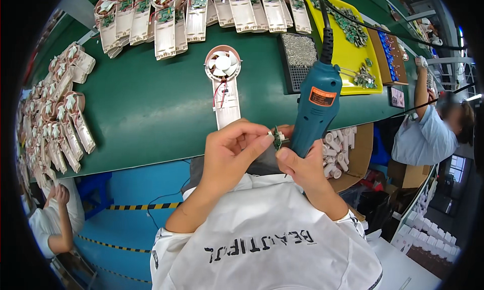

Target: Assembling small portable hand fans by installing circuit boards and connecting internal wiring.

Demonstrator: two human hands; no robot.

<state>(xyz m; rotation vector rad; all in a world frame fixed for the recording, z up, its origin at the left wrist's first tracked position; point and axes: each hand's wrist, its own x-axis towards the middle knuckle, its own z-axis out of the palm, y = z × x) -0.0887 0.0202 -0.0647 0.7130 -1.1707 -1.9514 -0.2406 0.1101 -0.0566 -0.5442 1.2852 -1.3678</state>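
Note:
My left hand (228,151) is closed, with thumb and forefinger pinching a small green circuit board (277,138) that has white connectors. My right hand (306,167) grips a teal electric screwdriver (316,104), and its fingertips are at the board's other side. The screwdriver slants, its black cable running up from the top; its tip is hidden by my hand. On the green table just beyond my hands lies an open fan housing half (227,106) with a white fan and red wires.
Fan housings with circuit boards (195,20) line the far side; more fan housings (73,103) pile up at left. A black tray of screws (298,48) adjoins a yellow tray (315,28) of circuit boards. Right of me, a cardboard box (364,154) holds white parts. People sit on both sides.

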